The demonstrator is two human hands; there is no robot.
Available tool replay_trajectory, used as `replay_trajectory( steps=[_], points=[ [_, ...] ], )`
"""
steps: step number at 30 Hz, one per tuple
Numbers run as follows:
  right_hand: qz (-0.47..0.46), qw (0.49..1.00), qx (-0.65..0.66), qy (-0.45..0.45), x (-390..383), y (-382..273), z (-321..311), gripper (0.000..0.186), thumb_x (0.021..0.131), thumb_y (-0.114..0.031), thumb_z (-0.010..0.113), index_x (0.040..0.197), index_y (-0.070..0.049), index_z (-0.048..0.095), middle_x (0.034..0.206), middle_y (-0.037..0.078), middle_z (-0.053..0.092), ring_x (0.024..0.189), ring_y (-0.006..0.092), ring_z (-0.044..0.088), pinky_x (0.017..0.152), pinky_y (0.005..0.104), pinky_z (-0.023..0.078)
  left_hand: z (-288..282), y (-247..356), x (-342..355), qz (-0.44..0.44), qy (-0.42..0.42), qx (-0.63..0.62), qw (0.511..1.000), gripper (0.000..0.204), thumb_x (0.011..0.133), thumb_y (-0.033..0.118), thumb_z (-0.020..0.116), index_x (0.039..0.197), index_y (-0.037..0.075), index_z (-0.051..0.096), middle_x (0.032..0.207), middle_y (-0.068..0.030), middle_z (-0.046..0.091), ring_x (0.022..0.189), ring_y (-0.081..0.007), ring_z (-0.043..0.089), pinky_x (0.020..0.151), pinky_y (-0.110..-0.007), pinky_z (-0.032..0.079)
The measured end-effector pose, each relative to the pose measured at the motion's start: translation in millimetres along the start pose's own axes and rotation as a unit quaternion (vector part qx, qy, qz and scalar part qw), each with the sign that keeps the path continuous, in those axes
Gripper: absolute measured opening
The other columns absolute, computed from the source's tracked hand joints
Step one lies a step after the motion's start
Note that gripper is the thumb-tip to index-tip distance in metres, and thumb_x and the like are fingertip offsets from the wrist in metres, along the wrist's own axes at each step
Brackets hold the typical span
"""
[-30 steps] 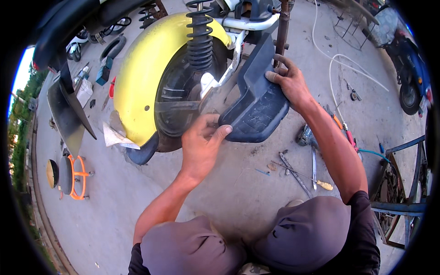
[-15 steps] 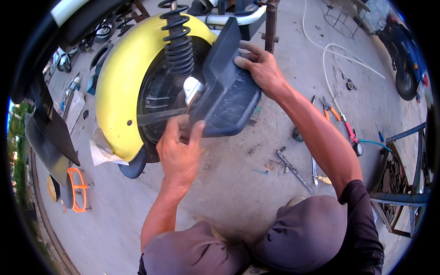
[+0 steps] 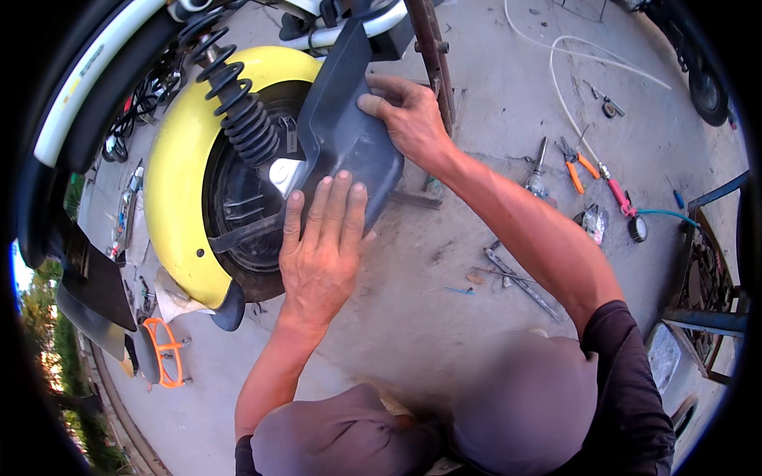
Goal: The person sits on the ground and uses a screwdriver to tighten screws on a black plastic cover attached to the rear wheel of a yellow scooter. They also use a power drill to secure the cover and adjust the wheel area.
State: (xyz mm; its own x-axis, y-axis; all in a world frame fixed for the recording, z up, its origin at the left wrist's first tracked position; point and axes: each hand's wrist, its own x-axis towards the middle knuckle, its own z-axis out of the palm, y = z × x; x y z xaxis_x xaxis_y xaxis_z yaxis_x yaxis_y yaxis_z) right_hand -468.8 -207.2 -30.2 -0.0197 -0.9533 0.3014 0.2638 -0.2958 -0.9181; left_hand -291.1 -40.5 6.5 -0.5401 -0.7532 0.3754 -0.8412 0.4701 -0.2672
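Observation:
A black plastic cover (image 3: 337, 89) stands against the wheel side of a motor scooter. My right hand (image 3: 409, 119) grips its right edge, thumb on the face and fingers behind. Flat on the cover's lower part lies my left hand (image 3: 321, 250), fingers stretched out. To the left are a yellow fender (image 3: 168, 182) and the dark wheel (image 3: 230, 208) under it. A black coil-spring shock absorber (image 3: 248, 127) slants down to a white cap (image 3: 283, 176) beside the cover. A dark strut (image 3: 246, 233) runs from the fender toward my left hand; its right end is hidden.
A rusty post (image 3: 431, 55) rises just beyond my right hand. On the concrete at right lie orange-handled pliers (image 3: 577, 168), a pink-handled air gauge (image 3: 618, 198) and a pale hose (image 3: 559, 91). A metal frame (image 3: 706, 320) stands far right, an orange-framed object (image 3: 164, 353) at left.
My left hand has gone from pinching the cover's lower corner to lying flat on it. The right hand keeps its grip. The whole view has shifted, and cover and wheel appear farther left.

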Motion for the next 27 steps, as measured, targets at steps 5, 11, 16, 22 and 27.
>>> replay_trajectory(
  steps=[5,11,16,22,27],
  points=[
    [0.019,0.998,-0.054,-0.012,17.3,7.4,-2.1,0.043,0.091,-0.016,0.078,0.128,0.005,0.072,0.11,0.019,0.079,0.098,0.0213,0.073,0.089,0.0352,0.059,7.9,0.0,15.8,-0.003,-0.005,-0.01,1.0,0.085,0.079,0.02,0.088,0.153,0.002,0.051,0.156,-0.015,0.056,0.144,-0.0317,0.054,0.118,-0.055,0.04],
    [0.092,0.992,-0.073,-0.047,4.6,-3.5,-7.2,0.046,0.096,-0.022,0.068,0.133,0.005,0.07,0.116,0.025,0.077,0.104,0.0294,0.075,0.098,0.038,0.055,3.3,0.9,14.3,-0.005,-0.016,0.018,1.0,0.086,0.077,0.016,0.089,0.153,0.0,0.05,0.156,-0.0165,0.056,0.145,-0.0335,0.053,0.118,-0.056,0.039],
    [0.03,0.995,-0.096,0.009,-13.5,0.1,-0.7,0.047,0.099,-0.022,0.061,0.137,0.007,0.065,0.136,0.03,0.065,0.128,0.0396,0.064,0.113,0.0413,0.047,9.1,6.4,15.4,-0.015,-0.007,0.033,0.999,0.084,0.08,0.016,0.087,0.152,-0.001,0.049,0.158,-0.017,0.053,0.147,-0.0372,0.051,0.118,-0.058,0.038],
    [-0.072,0.989,-0.114,0.06,-7.7,14.4,4.2,0.042,0.1,-0.024,0.06,0.131,0.004,0.068,0.133,0.028,0.064,0.126,0.0441,0.061,0.112,0.0449,0.047,8.6,3.2,23.3,0.005,-0.032,0.031,0.999,0.079,0.083,0.021,0.085,0.15,-0.001,0.051,0.156,-0.0191,0.055,0.145,-0.039,0.051,0.12,-0.057,0.035],
    [-0.18,0.978,-0.05,0.091,-17.5,-23.9,-18.6,0.036,0.102,-0.026,0.062,0.125,0.0,0.07,0.126,0.02,0.069,0.121,0.0359,0.065,0.107,0.043,0.05,-13.1,-6.3,22.0,0.028,-0.057,0.068,0.996,0.08,0.085,0.023,0.084,0.152,-0.002,0.049,0.154,-0.0198,0.056,0.144,-0.0395,0.052,0.121,-0.056,0.034]
  ],
)
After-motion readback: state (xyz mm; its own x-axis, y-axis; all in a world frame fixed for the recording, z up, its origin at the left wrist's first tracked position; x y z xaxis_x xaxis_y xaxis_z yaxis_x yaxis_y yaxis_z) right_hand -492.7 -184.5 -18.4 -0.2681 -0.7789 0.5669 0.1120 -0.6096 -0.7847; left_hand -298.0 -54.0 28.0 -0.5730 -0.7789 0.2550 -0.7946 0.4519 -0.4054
